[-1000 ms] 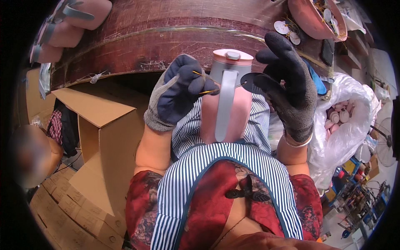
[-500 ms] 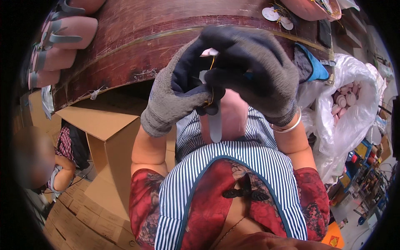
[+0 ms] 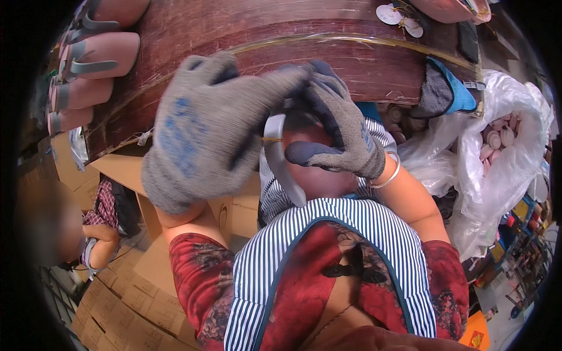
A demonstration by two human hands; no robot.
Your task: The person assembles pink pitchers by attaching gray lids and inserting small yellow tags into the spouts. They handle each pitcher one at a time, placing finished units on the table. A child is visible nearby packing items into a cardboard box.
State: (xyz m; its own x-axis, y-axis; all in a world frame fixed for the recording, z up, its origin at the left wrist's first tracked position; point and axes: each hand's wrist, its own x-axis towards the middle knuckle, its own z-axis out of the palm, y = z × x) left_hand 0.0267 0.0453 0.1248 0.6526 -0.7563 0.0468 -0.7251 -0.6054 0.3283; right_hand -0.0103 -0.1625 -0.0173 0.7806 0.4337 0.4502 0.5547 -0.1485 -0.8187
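Observation:
A pink jug-like container [image 3: 313,182] with a curved grey handle [image 3: 280,161] rests at my lap against the striped apron. A thin yellow string [image 3: 270,139] crosses the handle. My right hand [image 3: 336,126], in a grey glove with dark palm and fingertips, curves around the container, its thumb across the pink side and its fingers by the dark opening. My left hand [image 3: 205,131], gloved alike, is left of the handle, back turned up and blurred. Its forefinger reaches to the right hand's fingertips. What its other fingers hold, if anything, is hidden.
Similar pink containers with grey handles [image 3: 108,55] line the table's left side. White round tags [image 3: 389,14] with yellow strings and a grey-blue cloth [image 3: 442,88] lie at the right. Beyond stands a clear plastic bag [image 3: 462,169] of pink pieces. Cardboard boxes [image 3: 126,169] and another person [image 3: 102,240] are at the left.
My left hand has swung left and turned its back up. The right hand has moved down to the container, which has tilted. The string that hung between my hands now lies across the handle.

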